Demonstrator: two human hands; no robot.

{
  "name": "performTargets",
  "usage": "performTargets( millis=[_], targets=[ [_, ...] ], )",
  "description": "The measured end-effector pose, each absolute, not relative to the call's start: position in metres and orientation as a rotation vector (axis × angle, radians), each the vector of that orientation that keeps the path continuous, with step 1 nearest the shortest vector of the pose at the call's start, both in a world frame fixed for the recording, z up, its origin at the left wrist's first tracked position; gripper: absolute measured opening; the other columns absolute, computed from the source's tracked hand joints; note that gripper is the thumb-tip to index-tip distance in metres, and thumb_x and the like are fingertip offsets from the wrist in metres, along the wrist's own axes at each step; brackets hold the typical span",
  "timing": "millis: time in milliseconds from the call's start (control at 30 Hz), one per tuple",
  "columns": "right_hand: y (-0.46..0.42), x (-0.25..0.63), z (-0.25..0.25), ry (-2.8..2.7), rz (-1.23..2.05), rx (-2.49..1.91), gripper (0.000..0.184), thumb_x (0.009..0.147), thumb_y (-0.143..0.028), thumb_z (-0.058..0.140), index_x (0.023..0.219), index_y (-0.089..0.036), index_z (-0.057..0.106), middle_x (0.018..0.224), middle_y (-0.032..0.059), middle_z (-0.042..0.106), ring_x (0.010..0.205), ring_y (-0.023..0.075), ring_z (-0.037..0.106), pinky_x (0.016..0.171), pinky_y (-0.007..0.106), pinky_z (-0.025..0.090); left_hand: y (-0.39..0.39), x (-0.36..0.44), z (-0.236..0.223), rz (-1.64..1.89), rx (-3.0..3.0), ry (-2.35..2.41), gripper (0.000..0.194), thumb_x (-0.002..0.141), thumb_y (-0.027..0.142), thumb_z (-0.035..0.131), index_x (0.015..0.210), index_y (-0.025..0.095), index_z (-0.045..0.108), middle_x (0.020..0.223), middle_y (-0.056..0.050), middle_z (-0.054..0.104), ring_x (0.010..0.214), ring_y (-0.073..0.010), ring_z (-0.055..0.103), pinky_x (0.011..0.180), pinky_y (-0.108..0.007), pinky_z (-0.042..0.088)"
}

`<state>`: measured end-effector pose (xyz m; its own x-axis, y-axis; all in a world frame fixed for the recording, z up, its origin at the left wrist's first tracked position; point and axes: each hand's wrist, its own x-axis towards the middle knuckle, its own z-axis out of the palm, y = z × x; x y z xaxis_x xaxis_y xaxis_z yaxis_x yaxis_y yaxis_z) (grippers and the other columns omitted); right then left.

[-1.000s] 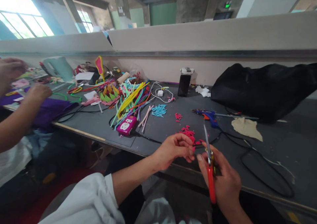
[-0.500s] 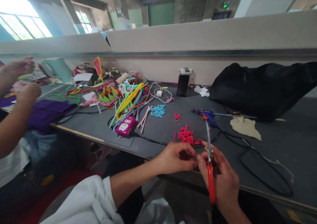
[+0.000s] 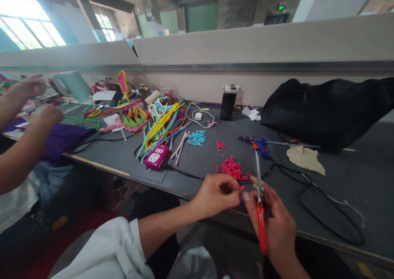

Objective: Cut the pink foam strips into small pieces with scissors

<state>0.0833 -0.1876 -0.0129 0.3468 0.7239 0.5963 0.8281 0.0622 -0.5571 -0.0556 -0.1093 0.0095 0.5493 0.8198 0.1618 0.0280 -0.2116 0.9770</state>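
Observation:
My left hand [image 3: 219,193] pinches a small red piece [image 3: 242,188] between thumb and fingertips, just over the table's front edge. Close on its right, my right hand [image 3: 275,215] is closed around a pair of scissors [image 3: 261,225] with red handles, the blades pointing up and away from me. The two hands are slightly apart. Behind them lies a pile of red pieces [image 3: 231,169], with a smaller red group [image 3: 221,146] farther back. Short blue pieces [image 3: 197,137] are heaped to the left of these.
A purple power socket [image 3: 156,157] sits before a tangle of coloured pipe cleaners [image 3: 163,125]. On the right are a blue glue gun [image 3: 260,146], its black cord [image 3: 303,197], a beige scrap [image 3: 305,159] and a black bag [image 3: 320,114]. A co-worker's hands [image 3: 46,116] move at far left.
My left hand has drawn slightly left from the right hand, and the red piece now shows at its fingertips. The scissors have barely moved. The co-worker's hands have shifted right.

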Motion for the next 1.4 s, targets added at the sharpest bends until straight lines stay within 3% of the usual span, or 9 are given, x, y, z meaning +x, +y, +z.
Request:
performTargets(
  millis=[133, 267, 733, 1400],
  targets=[
    [-0.188, 0.08, -0.019, -1.481, -0.06, -1.664, 0.043, 0.089, -0.047, 0.053, 0.12, -0.018, 0.057, 0.107, 0.0095, 0.07, 0.09, 0.0204, 0.07, 0.076, 0.03, 0.055, -0.102, -0.059, 0.019, 0.866, 1.042, 0.572, 0.014, 0.069, 0.024, 0.071, 0.073, 0.014, 0.061, 0.057, 0.002, 0.06, 0.045, -0.0096, 0.052, 0.052, -0.024, 0.044],
    [-0.187, 0.078, -0.027, -1.545, 0.045, -1.627, 0.043, 0.088, -0.043, 0.056, 0.124, -0.019, 0.054, 0.111, 0.009, 0.068, 0.095, 0.02, 0.068, 0.077, 0.03, 0.056, -0.101, -0.061, 0.024, 0.885, 0.883, 0.481, 0.018, 0.067, 0.024, 0.075, 0.07, 0.013, 0.062, 0.056, 0.001, 0.061, 0.046, -0.0094, 0.054, 0.052, -0.023, 0.045],
    [-0.188, 0.077, -0.034, -1.562, 0.144, -1.582, 0.042, 0.088, -0.04, 0.056, 0.125, -0.02, 0.054, 0.112, 0.0093, 0.067, 0.098, 0.0217, 0.067, 0.084, 0.035, 0.056, -0.105, -0.057, 0.021, 0.896, 0.863, 0.497, 0.026, 0.061, 0.028, 0.081, 0.068, 0.013, 0.062, 0.06, 0.0, 0.063, 0.047, -0.008, 0.054, 0.051, -0.021, 0.046],
    [-0.195, 0.077, -0.04, -1.559, 0.036, -1.587, 0.034, 0.089, -0.03, 0.05, 0.119, -0.02, 0.061, 0.103, 0.0056, 0.074, 0.087, 0.0203, 0.073, 0.076, 0.029, 0.059, -0.109, -0.057, 0.017, 0.909, 0.897, 0.491, 0.024, 0.067, 0.028, 0.079, 0.071, 0.012, 0.062, 0.063, -0.001, 0.063, 0.05, -0.0081, 0.055, 0.053, -0.021, 0.045]
  ],
)
